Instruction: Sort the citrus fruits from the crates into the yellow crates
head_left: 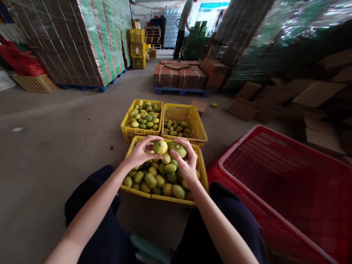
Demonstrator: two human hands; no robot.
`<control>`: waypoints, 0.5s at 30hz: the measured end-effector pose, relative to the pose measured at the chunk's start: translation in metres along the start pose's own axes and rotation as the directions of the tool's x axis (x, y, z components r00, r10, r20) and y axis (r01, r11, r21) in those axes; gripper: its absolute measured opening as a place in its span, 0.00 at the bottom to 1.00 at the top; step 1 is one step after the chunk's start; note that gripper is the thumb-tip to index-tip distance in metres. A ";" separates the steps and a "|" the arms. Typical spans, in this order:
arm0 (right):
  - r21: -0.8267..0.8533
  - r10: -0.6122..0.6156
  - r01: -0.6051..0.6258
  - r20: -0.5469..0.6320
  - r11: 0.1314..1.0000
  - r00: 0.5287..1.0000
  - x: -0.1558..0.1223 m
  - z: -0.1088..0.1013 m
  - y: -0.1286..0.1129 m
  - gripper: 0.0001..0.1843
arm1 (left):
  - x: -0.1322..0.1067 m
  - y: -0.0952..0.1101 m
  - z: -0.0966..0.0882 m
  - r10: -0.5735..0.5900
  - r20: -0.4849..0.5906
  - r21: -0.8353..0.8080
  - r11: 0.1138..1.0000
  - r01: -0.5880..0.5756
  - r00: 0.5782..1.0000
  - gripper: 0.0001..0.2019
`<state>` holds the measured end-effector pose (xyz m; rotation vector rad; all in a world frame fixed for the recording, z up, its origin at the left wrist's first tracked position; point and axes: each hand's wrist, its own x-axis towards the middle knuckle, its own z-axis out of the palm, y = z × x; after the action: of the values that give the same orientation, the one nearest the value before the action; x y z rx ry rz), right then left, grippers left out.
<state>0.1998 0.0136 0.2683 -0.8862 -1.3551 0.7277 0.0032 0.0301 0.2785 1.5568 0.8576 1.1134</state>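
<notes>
My left hand [140, 152] grips a yellow-green fruit [160, 147] with its fingers curled round it. My right hand [187, 161] holds a greener fruit [178, 148] right beside it. Both hands hover over the near yellow crate [165, 198], which is full of several green and yellow fruits. Beyond it stand two more yellow crates side by side: the left one [127, 129] is heaped with fruit, the right one [198, 128] holds a shallow layer at its bottom.
A large red crate [288, 190] sits tilted at my right. Wrapped pallets of flattened cartons rise left and right. Brown box bundles lie on a blue pallet [181, 91] ahead. A single fruit [214, 105] lies on the floor. A person [183, 25] stands far back near stacked yellow crates.
</notes>
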 end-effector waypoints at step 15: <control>0.541 0.736 -0.778 0.375 0.320 0.563 -0.001 0.019 0.004 0.14 | 0.019 -0.027 0.016 -0.550 -0.176 -0.403 0.797 0.450 0.816 0.23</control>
<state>0.1811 0.0167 0.2645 -0.8769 -0.5062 1.8805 0.0248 0.0493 0.2558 0.8065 1.1248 1.0268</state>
